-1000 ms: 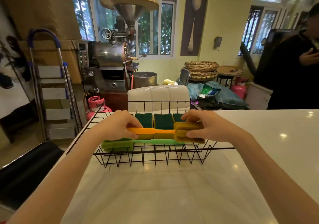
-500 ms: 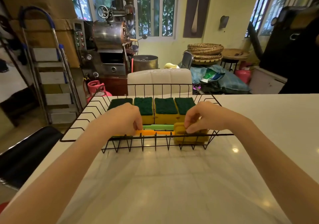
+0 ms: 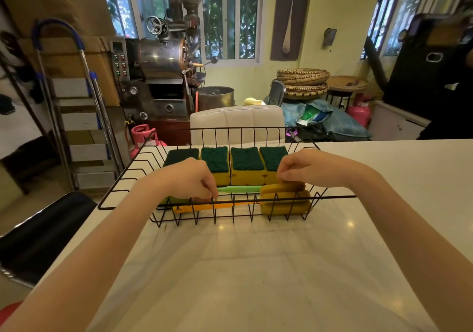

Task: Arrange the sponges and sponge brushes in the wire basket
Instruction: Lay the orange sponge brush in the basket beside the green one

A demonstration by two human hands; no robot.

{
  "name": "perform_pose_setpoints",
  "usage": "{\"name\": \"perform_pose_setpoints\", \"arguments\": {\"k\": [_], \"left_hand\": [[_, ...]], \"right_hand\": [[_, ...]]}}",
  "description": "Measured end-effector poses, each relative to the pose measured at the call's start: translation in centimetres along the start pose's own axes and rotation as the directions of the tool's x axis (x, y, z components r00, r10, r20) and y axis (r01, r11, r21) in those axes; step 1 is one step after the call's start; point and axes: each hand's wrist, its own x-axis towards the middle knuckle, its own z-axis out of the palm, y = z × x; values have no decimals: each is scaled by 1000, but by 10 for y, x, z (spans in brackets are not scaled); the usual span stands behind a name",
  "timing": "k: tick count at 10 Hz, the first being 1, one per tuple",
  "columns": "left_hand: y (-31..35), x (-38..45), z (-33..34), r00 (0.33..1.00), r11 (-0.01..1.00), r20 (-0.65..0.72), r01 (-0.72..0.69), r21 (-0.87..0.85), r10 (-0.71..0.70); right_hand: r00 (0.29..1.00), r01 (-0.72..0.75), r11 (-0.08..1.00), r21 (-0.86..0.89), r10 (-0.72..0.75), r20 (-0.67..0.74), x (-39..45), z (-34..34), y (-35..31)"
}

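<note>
Black wire basket (image 3: 332, 197) on counter | left hand (image 3: 189, 178) pinches orange brush (image 3: 225, 205) | right hand (image 3: 304, 168) grips sponge head (image 3: 284, 198)

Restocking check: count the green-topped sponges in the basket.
4, side by side along the wire basket's far wall. The left hand partly covers the leftmost.

Your wire basket (image 3: 332, 196) holds four green-topped yellow sponges (image 3: 247, 169) in back, orange (image 3: 220, 205) and green sponge brushes (image 3: 239, 189) lying in front.

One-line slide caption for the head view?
Both hands settle sponge brushes before four sponges in wire basket.
</note>
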Motion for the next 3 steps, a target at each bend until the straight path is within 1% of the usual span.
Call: {"name": "perform_pose_setpoints", "arguments": {"k": [1, 2, 3], "left_hand": [[2, -4, -1, 999, 1000, -31, 10, -24, -11], [4, -11, -7, 995, 997, -102, -13, -76, 5], [9, -19, -15, 976, 988, -219, -30, -154, -4]], "right_hand": [[1000, 18, 1000, 13, -18, -25, -8, -4, -5], [990, 74, 997, -5, -74, -117, -22, -18, -18], [925, 226, 971, 71, -191, -329, -56, -42, -40]]}}
